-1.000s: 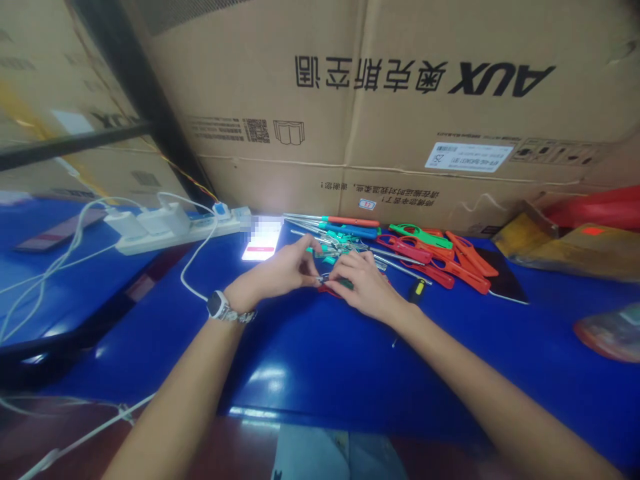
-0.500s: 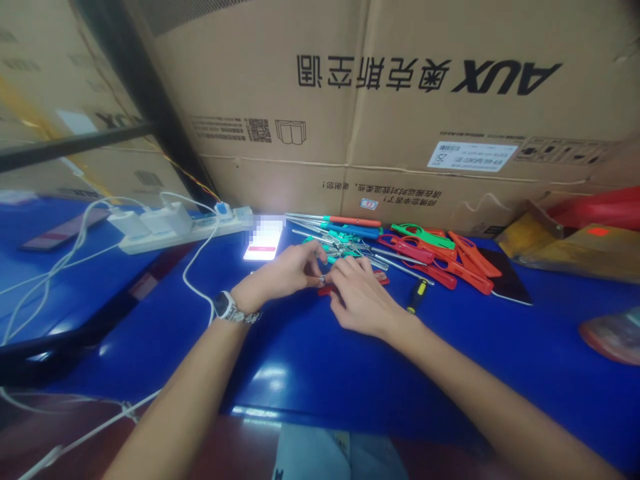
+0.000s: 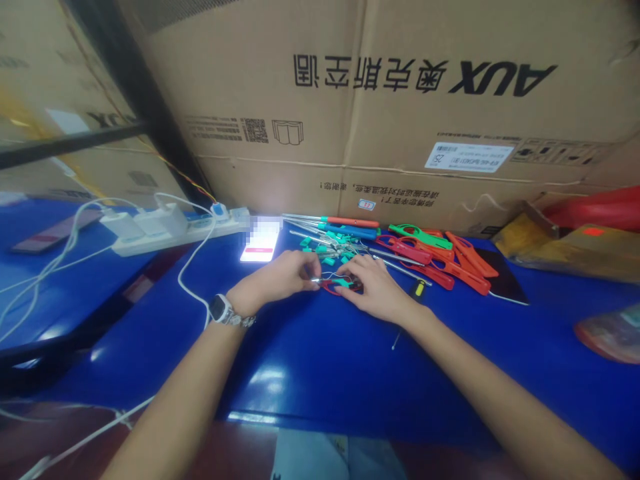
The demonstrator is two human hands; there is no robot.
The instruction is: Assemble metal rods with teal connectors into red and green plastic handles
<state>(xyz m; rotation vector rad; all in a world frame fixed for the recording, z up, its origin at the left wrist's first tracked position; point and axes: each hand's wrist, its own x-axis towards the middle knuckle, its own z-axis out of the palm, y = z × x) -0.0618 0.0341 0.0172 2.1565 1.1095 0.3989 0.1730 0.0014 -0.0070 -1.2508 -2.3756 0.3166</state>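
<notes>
Left hand (image 3: 289, 272) is sitting farther from the right hand (image 3: 376, 283) than before, pinching a small metal tip (image 3: 315, 280); right is holding a green piece (image 3: 343, 283) just beside it, over the table (image 3: 300, 360). Light, steady pinching is likely sparing the thin wire (image 3: 333, 274).

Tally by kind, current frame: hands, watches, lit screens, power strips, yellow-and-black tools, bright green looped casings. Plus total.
Hands: 2 (left hand, right hand)
Watches: 1 (watch)
Lit screens: 1 (lit screen)
Power strips: 1 (power strip)
Yellow-and-black tools: 1 (partly hidden tool)
Bright green looped casings: 1 (green casing)
Total: 7
</notes>
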